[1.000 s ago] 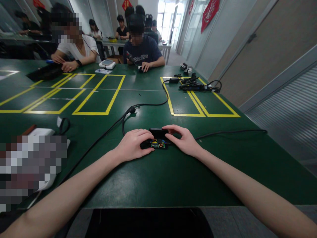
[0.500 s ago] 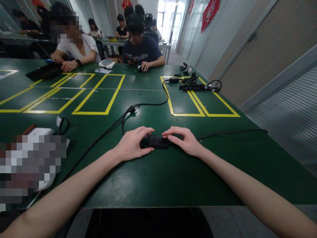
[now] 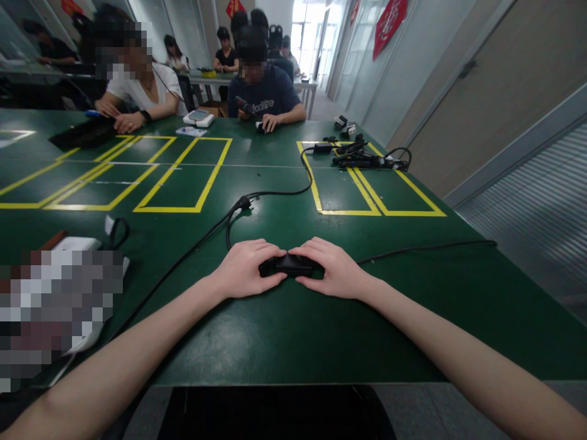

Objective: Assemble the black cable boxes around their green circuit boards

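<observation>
A black power adapter (image 3: 294, 266) lies flat on the green table (image 3: 220, 342) in front of me, long side facing me. My left hand (image 3: 243, 267) grips its left end, fingers along the far edge and thumb at the near edge. On the other end, my right hand (image 3: 338, 269) holds it the same way, and the two sets of fingertips nearly meet. One black cable (image 3: 422, 247) runs off to the right from under my right hand. Beyond my left hand, a black plug (image 3: 244, 202) rests where cables bend. The adapter's ends are hidden by my hands.
Yellow tape (image 3: 167, 209) marks rectangles across the table. At the back right lie a bundle of black cords (image 3: 367, 160) and another adapter (image 3: 322, 148). A blurred-out item on a white object (image 3: 76, 243) sits at left. Two people work across the table.
My right hand has moved left and lower, from touching the adapter's far right corner to gripping its right end with thumb in front. My left hand has barely moved.
</observation>
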`<action>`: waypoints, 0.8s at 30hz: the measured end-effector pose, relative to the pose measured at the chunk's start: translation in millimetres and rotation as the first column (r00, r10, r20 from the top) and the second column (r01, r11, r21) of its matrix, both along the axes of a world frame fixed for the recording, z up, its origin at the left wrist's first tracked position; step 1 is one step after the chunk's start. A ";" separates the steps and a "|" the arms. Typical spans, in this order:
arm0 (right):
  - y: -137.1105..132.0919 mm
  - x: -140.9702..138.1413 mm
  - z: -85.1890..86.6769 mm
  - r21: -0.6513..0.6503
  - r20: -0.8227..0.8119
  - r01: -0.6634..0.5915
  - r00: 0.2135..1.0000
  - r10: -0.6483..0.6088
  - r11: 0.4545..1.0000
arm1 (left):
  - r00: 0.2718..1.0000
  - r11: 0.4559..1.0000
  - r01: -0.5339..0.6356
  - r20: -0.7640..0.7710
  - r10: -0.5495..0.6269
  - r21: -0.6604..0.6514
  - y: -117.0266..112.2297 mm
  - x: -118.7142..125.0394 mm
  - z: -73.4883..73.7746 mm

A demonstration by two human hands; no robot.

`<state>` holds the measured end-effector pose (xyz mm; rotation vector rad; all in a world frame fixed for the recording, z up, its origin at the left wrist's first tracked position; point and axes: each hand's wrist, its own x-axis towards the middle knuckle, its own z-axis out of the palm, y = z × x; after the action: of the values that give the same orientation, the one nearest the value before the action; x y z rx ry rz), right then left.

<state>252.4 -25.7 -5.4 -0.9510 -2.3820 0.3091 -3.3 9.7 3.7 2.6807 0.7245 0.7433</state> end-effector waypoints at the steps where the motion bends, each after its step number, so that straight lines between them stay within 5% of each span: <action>1: -0.4 -0.8 0.3 0.021 0.022 -0.002 1.000 0.001 1.000 | 1.000 1.000 -0.004 -0.009 0.004 -0.007 -0.6 0.1 0.8; 12: -3.0 0.1 4.4 0.041 0.118 -0.043 0.992 0.038 0.998 | 0.977 0.999 0.003 -0.211 0.005 0.038 -3.3 6.0 -2.3; 24: -3.1 -1.2 2.8 0.026 0.222 0.025 0.975 -0.030 0.999 | 0.980 0.996 0.066 -0.193 -0.052 0.067 -6.9 8.0 1.0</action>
<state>251.3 -28.8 -2.6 -1.0556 -2.5647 0.1714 4.7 2.9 4.7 2.8554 0.6699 0.5123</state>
